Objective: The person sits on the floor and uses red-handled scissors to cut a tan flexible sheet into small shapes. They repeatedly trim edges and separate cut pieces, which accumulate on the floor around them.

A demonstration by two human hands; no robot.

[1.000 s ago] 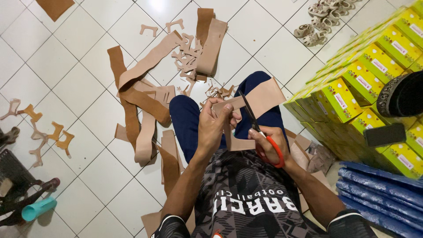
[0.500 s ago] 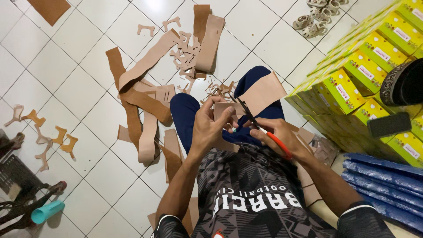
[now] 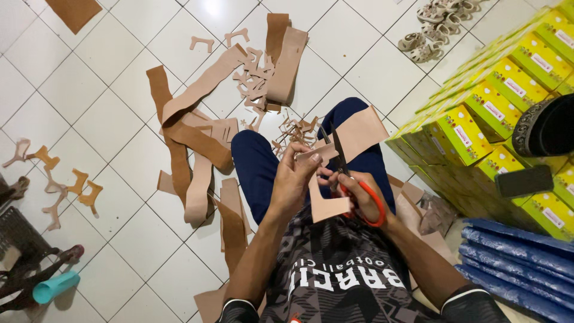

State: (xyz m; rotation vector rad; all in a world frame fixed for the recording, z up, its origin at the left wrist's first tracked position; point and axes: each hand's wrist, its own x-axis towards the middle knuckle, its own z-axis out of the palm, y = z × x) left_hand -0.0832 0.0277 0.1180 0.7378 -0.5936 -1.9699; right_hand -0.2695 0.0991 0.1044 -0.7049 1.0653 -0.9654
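While left hand [image 3: 294, 179] grips tan strip [image 3: 326, 206], right hand [image 3: 362, 194] grips scissors [image 3: 341, 164] at its edge

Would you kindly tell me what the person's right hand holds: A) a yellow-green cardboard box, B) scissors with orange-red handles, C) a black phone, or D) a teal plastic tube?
B: the right hand grips the orange-red-handled scissors, blades against the tan leather strip.

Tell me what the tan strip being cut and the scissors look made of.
Tan strip: likely leather or faux leather, matte; it bends limply and cuts cleanly. Scissors: dark metal blades, glossy orange handles, probably plastic, in the right hand. Left hand steadies the strip.
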